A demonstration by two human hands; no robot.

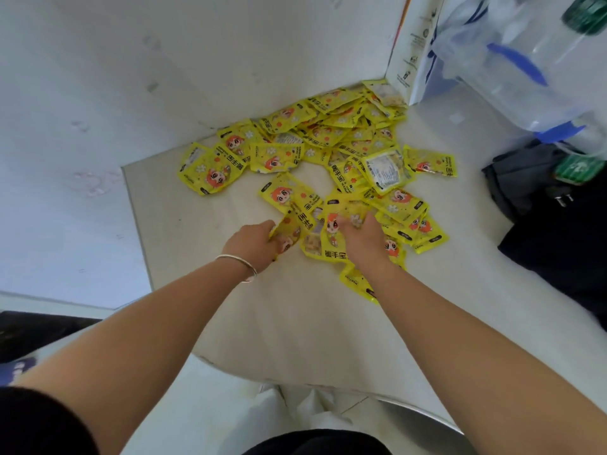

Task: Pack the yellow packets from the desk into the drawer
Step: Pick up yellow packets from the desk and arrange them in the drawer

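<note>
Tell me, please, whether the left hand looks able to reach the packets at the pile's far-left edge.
Probably yes: only bare desk lies between the left hand and those far-left packets, though it grips another packet.

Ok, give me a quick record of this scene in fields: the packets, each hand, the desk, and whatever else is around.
yellow packets: loose overlapping pile, spread from the back corner toward the hands
left hand: grips the edge of a near packet; bracelet on the wrist
right hand: on the near packets, fingers blurred, grip unclear
desk: pale top, set against a white wall
drawer: not in view
right side: clear water jug with blue handle; dark bag below it
</note>
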